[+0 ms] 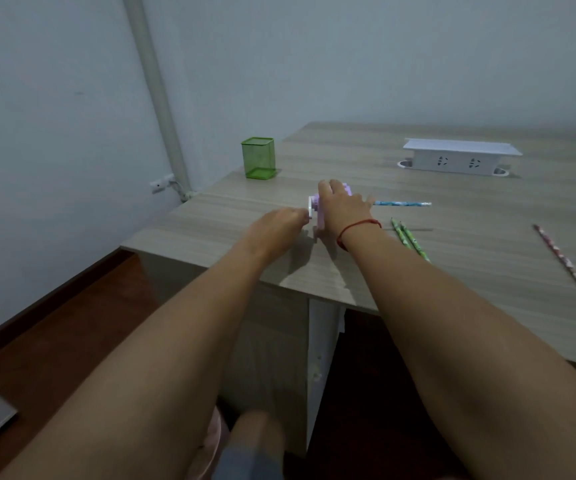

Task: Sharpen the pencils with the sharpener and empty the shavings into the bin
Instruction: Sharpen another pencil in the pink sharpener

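A small pink crank sharpener (pixel 319 211) stands on the wooden desk (pixel 452 244) near its left front corner. My right hand (pixel 340 206) grips the sharpener's body from above and hides most of it. My left hand (pixel 281 223) pinches the white crank handle on the sharpener's left side. A blue patterned pencil (pixel 402 203) sticks out of the sharpener to the right, lying level. Two green pencils (pixel 407 237) lie side by side just right of my right wrist. A pink patterned pencil (pixel 562 258) lies at the far right.
A green mesh pen holder (pixel 258 158) stands at the desk's back left corner. A white socket box (pixel 459 157) sits raised at the back right. A grey pipe (pixel 156 84) runs down the wall. Dark red floor (pixel 54 323) lies left of the desk.
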